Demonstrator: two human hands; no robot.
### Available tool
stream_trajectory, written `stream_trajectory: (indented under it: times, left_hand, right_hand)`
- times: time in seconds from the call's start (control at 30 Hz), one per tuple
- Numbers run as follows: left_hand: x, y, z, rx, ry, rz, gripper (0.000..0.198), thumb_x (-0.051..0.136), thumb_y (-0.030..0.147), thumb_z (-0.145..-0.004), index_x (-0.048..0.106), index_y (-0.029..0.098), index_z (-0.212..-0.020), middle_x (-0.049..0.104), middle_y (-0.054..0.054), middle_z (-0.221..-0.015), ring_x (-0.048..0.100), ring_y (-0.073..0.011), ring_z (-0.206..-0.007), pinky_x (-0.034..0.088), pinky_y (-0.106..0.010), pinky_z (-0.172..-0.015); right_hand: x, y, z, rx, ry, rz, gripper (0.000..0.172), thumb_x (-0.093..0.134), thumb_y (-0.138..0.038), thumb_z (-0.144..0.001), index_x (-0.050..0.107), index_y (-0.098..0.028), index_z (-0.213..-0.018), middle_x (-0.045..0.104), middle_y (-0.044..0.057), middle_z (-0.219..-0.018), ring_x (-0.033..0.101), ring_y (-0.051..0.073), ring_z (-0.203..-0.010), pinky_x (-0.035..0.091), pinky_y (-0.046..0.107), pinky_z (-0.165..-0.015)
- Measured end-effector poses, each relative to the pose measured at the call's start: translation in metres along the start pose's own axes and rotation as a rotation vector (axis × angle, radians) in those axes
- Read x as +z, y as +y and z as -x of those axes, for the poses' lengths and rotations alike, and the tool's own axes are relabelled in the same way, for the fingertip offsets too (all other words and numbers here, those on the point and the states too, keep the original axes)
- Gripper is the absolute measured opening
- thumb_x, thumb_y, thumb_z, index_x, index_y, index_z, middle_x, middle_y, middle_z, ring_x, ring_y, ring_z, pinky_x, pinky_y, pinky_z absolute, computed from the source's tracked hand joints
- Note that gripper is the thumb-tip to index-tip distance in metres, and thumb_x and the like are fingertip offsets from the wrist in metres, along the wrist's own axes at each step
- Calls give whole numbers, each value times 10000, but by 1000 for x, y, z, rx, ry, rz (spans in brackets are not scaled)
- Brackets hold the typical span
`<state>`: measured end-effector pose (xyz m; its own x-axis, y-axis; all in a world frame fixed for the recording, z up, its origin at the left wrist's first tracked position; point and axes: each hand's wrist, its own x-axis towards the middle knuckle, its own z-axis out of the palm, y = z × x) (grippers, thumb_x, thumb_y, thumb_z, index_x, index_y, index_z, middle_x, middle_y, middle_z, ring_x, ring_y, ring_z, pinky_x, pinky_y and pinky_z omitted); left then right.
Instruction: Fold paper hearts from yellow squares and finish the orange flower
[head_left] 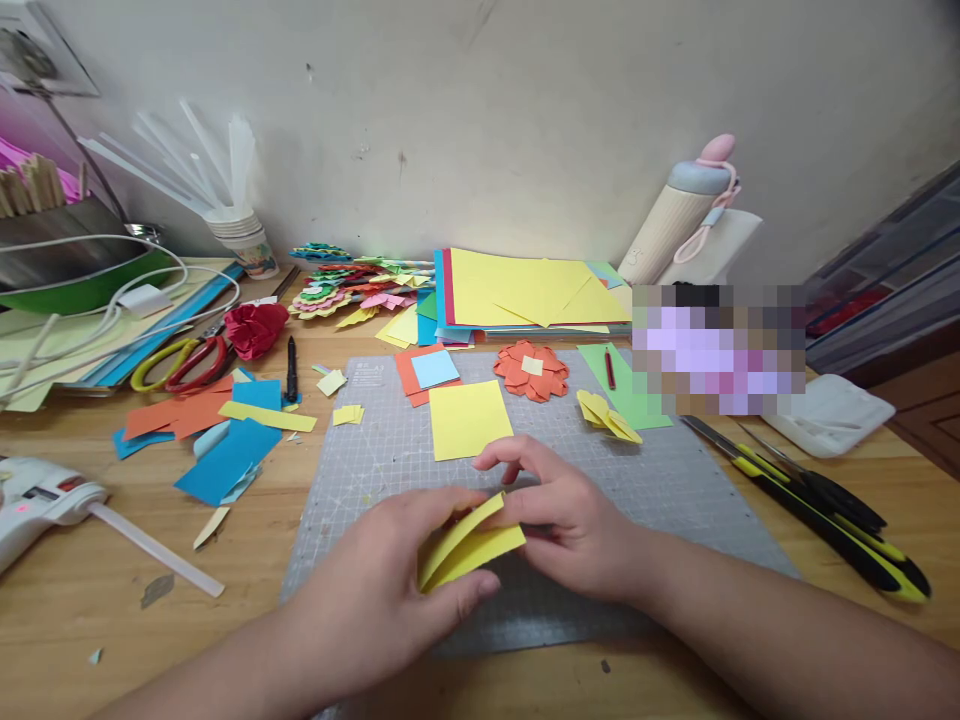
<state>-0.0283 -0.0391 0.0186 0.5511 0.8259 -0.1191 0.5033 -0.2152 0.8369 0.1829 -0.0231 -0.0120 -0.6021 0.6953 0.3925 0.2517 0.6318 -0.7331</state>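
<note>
A yellow sheet of paper (476,545), bent over into two layers, is held above the grey cutting mat (352,570). My left hand (397,570) is closed around its left side, with the thumb below. The fingers of my right hand (559,510) grip its right edge; some of them are hidden behind the paper. Just beyond my hands a flat yellow square (470,420) lies on the mat. Behind it are an orange square with a light blue square (435,369) on top, and an orange paper flower (530,370) with a pale centre. A folded yellow paper piece (608,417) rests to the right.
On the left are a glue gun (52,505), scissors (184,365), a black pen (291,370) and blue paper scraps (229,460). A stack of coloured paper (532,288) stands by the wall. Box cutters (825,510) and a bottle (675,215) are at the right.
</note>
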Motion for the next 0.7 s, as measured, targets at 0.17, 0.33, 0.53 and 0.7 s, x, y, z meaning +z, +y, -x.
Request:
stream_trajectory:
  times: [0.17, 0.33, 0.53, 0.7]
  left_hand:
    - [0, -1, -4, -81, -35, 243, 302, 540, 409, -846, 593, 244, -1094, 676, -22, -951, 609, -194, -873, 486, -322, -767]
    - [-4, -9, -7, -313, 99, 456, 379, 403, 459, -907, 598, 198, -1101, 692, -64, -973, 631, -213, -843, 502, -346, -749]
    - [1, -18, -11, -370, 264, 585, 559, 406, 347, -910, 223, 256, -1431, 570, -99, -1280, 643, -210, -946, 525, -362, -805]
    - [4, -19, -11, -271, 198, 275, 674, 410, 268, -896, 54, 278, -1469, 537, -123, -1299, 616, -208, -985, 513, -382, -819]
  right_hand:
    - [-3, 3, 1, 1, 5, 62, 302, 534, -7, -771, 684, -240, -891, 474, 57, -1188, 496, 191, -1098, 446, 376, -891]
    - [-9, 5, -1, -26, 69, 328, 307, 495, -2, -785, 669, -245, -854, 486, 53, -1212, 434, 241, -1192, 348, 474, -978]
    - [1, -11, 3, -173, -50, 693, 279, 551, -218, -862, 595, -245, -1136, 561, 73, -1241, 432, 279, -1163, 237, 523, -979]
    - [1, -18, 4, -245, -171, 663, 216, 457, -123, -887, 622, -197, -1005, 670, 56, -894, 540, 189, -803, 369, 350, -693]
